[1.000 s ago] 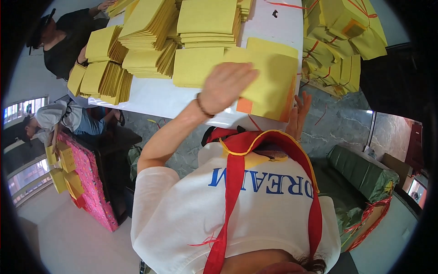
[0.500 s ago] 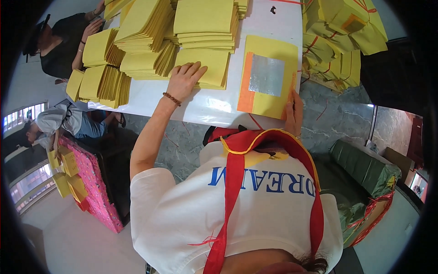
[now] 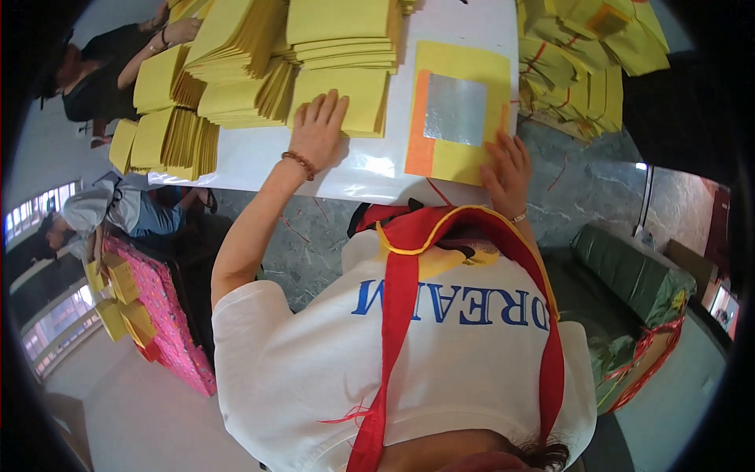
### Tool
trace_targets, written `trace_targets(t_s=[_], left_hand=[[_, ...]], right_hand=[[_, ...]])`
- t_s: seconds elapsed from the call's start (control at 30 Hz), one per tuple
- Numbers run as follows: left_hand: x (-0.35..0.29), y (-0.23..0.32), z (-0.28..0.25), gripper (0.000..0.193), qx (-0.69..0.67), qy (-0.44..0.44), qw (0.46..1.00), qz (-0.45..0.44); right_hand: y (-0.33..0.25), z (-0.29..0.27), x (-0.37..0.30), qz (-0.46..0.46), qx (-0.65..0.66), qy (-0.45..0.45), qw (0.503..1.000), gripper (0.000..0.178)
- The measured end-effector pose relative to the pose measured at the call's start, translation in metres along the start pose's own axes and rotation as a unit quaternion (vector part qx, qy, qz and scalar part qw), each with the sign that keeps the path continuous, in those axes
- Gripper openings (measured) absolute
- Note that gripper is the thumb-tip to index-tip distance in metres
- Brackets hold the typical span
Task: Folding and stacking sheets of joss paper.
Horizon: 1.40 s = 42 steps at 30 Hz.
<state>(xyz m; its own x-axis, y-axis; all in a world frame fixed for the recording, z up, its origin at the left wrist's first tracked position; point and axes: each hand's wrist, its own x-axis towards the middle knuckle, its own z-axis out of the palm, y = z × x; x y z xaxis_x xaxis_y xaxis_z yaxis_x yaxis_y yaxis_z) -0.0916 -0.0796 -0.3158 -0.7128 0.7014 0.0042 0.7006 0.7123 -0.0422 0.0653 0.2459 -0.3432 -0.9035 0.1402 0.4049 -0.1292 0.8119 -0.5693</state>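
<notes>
On the white counter [image 3: 259, 157] our left hand [image 3: 318, 134] lies flat, fingers spread, steadying a near yellow paper stack [image 3: 346, 98]; our right hand [image 3: 507, 173], open, pins the foil-centred sheet [image 3: 460, 114] rightward.

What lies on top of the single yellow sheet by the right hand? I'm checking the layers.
On the yellow sheet lie an orange strip and a silver foil square; right hand fingertips cover its lower corner. Beneath is the white table.

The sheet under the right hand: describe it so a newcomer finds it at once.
On the white table, right of the yellow paper stacks, one yellow sheet lies flat and alone under the right hand. Unlike the plain stacks, it shows a silver foil square and an orange strip.
</notes>
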Motion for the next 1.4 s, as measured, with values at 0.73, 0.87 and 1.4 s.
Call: trace_targets(t_s=[0.73, 0.87, 1.4], left_hand=[[0.046, 0.099, -0.023, 0.016, -0.355, 0.016, 0.91, 0.214], [0.051, 0.1, -0.034, 0.012, -0.438, -0.044, 0.888, 0.131], [0.062, 0.088, -0.024, 0.018, -0.512, -0.145, 0.845, 0.047]], right_hand=[[0.021, 0.005, 0.0, 0.168, 0.357, -0.016, 0.919, 0.029], [0.022, 0.004, 0.001, 0.183, 0.364, -0.029, 0.913, 0.031], [0.025, 0.009, -0.001, 0.176, 0.383, -0.006, 0.907, 0.038]])
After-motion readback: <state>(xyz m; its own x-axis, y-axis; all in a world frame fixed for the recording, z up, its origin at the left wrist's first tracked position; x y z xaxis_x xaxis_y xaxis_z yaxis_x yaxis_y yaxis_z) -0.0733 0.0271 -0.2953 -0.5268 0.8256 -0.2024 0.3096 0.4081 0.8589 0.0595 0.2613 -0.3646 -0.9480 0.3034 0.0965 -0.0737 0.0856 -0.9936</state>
